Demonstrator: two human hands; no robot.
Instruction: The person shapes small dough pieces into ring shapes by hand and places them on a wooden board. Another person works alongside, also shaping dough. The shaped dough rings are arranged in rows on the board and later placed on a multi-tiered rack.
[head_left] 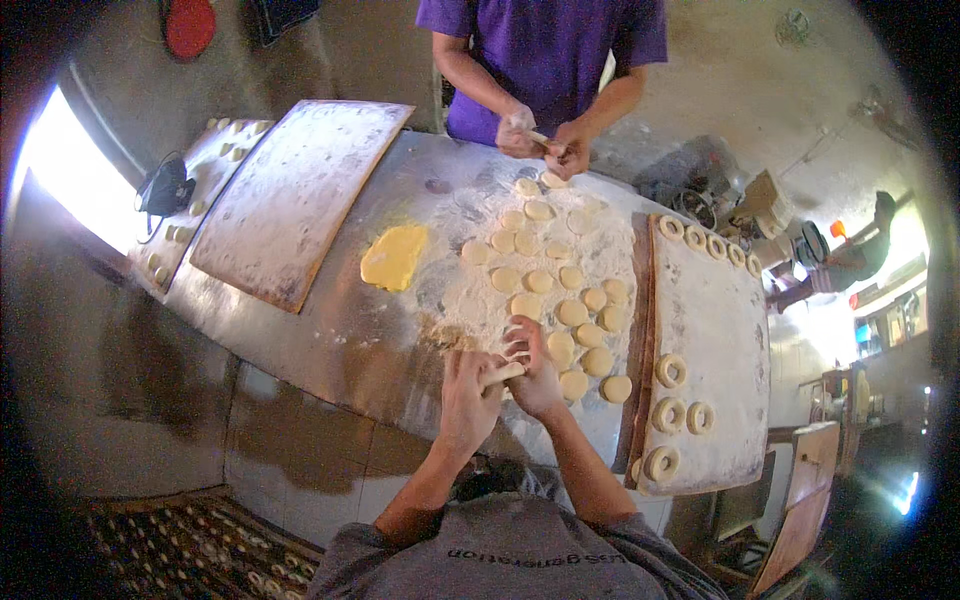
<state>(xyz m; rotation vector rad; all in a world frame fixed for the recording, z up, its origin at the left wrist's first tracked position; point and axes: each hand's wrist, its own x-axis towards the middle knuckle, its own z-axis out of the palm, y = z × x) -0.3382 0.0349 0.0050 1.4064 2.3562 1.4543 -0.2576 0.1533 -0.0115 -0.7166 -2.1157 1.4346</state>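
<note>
Above the near edge of the floured metal table [380, 340], I hold a pale piece of dough [502, 375] between my two hands. My left hand [466, 400] is closed around its left end. My right hand [535, 372] has its fingers bent over the other end. The dough's exact shape is partly hidden by my fingers. Just beyond and to the right, several flat round dough pieces [572, 312] lie on the flour. Dough rings [670, 414] rest on a floured board [705, 330] at the right, in a row at its far end and a group nearer me.
Across the table, a person in a purple shirt [550, 60] works a dough piece with both hands. A yellow slab [394, 257] lies left of the rounds. Another floured board [300, 200] stands at the left. Racked dough pieces [210, 550] fill the lower left.
</note>
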